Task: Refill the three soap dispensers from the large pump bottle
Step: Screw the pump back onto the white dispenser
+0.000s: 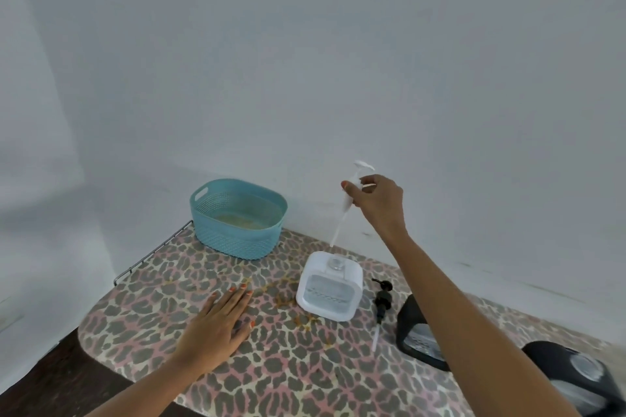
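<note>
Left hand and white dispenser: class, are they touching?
Apart. The head view shows patterned cover between the left hand and the white dispenser.

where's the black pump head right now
Head view, right of centre: the black plastic pump head lies flat on the leopard-print table, between the white square soap dispenser and a black dispenser.

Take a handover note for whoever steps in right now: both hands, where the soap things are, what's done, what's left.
Right hand: holds the white pump, lifted above the white dispenser, tube end just over its open neck.
Left hand: flat on the table, holding nothing.
A black pump lies right of the white dispenser; two black dispensers are at the right edge; teal basket at the back.
Done: white dispenser opened, one black pump out.
Left: the refilling; fill levels cannot be told, and the large pump bottle is not in view.
</note>
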Action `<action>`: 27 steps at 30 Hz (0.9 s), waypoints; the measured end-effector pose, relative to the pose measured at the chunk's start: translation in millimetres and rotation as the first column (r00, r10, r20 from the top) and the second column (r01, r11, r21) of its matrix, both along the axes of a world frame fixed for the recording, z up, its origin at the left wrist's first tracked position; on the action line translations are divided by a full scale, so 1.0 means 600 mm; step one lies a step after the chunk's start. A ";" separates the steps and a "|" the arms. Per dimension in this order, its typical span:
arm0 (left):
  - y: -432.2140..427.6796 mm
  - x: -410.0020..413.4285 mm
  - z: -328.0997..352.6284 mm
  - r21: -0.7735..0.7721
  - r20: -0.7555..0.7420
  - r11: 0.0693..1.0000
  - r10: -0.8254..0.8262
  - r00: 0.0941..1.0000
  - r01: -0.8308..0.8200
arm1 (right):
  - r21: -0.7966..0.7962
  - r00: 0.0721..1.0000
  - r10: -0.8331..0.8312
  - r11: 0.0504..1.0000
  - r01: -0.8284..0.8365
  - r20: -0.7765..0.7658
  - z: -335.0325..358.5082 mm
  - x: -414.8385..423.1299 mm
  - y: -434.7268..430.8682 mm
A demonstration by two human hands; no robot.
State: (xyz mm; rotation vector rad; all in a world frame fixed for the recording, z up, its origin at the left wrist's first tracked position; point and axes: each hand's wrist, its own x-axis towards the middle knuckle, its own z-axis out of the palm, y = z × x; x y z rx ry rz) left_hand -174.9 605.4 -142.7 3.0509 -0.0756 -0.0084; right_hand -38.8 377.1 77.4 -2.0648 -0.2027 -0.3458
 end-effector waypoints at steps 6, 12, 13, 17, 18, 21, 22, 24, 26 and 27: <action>-0.076 0.014 0.056 -0.189 0.207 0.981 -0.011 0.978 0.051 | 0.000 0.998 0.028 1.000 -0.028 0.049 -0.027 -0.041 -0.036; -0.177 0.089 0.121 -0.505 0.238 0.861 0.076 0.968 0.056 | -0.033 0.996 0.079 0.996 -0.078 0.033 -0.073 -0.057 -0.031; -0.184 0.101 0.124 -0.528 0.230 0.847 0.080 0.970 0.056 | -0.049 0.996 0.083 0.995 -0.082 0.024 -0.082 -0.057 -0.030; -0.201 0.134 0.121 -0.632 0.172 0.773 0.087 0.981 0.042 | -0.090 0.997 0.083 0.992 -0.083 -0.009 -0.114 -0.057 -0.030; -0.204 0.139 0.118 -0.662 0.156 0.749 0.095 0.983 0.033 | -0.115 0.997 0.079 0.990 -0.081 -0.018 -0.122 -0.058 -0.030; -0.206 0.142 0.110 -0.748 0.124 0.664 0.121 0.985 0.013 | -0.198 0.996 0.082 0.976 -0.089 -0.039 -0.148 -0.058 -0.030; -0.205 0.143 0.108 -0.758 0.123 0.653 0.124 0.985 0.012 | -0.222 0.995 0.088 0.970 -0.095 -0.043 -0.156 -0.059 -0.031; -0.204 0.145 0.106 -0.753 0.129 0.657 0.112 0.985 0.024 | -0.273 0.995 0.093 0.957 -0.102 -0.044 -0.168 -0.059 -0.032; -0.203 0.147 0.104 -0.748 0.143 0.663 0.108 0.984 0.036 | -0.271 0.996 0.076 0.959 -0.086 -0.051 -0.178 -0.060 -0.032; -0.203 0.147 0.103 -0.749 0.150 0.661 0.109 0.983 0.042 | -0.252 0.996 0.066 0.965 -0.078 -0.056 -0.183 -0.061 -0.032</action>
